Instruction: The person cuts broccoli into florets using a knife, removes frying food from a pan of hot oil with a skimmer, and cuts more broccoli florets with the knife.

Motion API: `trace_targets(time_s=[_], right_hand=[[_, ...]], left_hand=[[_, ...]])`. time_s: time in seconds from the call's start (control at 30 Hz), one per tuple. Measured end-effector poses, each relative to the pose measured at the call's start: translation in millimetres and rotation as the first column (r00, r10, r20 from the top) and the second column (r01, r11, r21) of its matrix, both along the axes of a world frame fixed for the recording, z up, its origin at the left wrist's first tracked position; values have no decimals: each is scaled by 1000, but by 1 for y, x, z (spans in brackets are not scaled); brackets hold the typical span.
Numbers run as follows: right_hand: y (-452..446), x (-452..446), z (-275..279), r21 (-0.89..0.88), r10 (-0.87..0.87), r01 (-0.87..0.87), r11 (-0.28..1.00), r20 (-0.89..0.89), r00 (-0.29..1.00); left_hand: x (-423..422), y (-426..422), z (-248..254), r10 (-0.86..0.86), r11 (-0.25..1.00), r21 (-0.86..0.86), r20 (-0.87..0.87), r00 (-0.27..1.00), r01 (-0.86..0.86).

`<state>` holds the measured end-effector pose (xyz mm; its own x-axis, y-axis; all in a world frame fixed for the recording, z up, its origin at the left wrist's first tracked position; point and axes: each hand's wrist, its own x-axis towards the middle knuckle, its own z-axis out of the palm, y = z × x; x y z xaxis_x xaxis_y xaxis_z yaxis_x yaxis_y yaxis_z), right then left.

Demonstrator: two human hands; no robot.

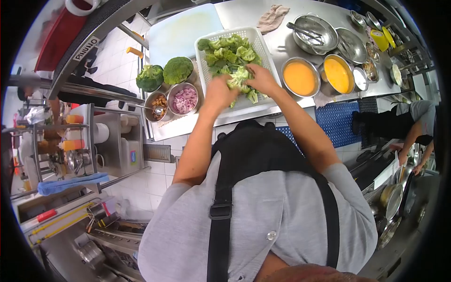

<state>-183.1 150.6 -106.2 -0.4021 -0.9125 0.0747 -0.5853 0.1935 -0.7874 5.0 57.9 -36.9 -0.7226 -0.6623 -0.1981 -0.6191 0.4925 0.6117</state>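
Both my hands are over a white perforated basket (267, 49) of torn green lettuce (225, 49). My left hand (221, 94), a little blurred, is closed at the left side of a pale lettuce piece (239, 79). My right hand (261, 80) grips the same piece from the right, fingers curled round its edge. My left fingertips are partly hidden. Just left of the basket sit a metal container of chopped red onion (183, 100) and one of brown diced pieces (159, 105) with a spoon in it. Behind them are two broccoli heads (178, 70) (150, 78).
A pale cutting board (181, 30) lies behind the broccoli. Right of the basket stand pots of orange liquid (300, 77) and yellow liquid (338, 75). Metal bowls (314, 34) with utensils and a crumpled cloth (273, 19) are farther back. Another person (413, 120) works at the right.
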Motion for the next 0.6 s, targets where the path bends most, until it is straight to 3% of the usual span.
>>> trace_targets(time_s=[0.1,0.13,0.17,0.3,0.4,0.6], right_hand=[[-9,6,17,203,-121,100,974,93,988],[-12,7,24,282,-167,135,950,94,981],[-9,11,47,293,-175,109,950,210,962],[-1,7,57,81,-118,96,992,343,932],[22,11,58,26,11,-19,999,299,954],[41,30,87,266,-1,-95,959,339,941]], left_hand=[[3,27,-28,-12,943,-322,-283,959,-83],[3,24,-28,-6,940,-327,-292,956,-94],[3,19,-29,4,937,-331,-303,953,-110],[9,1,-34,10,968,-237,-292,956,-82],[8,-4,-35,25,966,-239,-281,960,-95],[4,-8,-38,85,969,-194,-316,945,-152]])
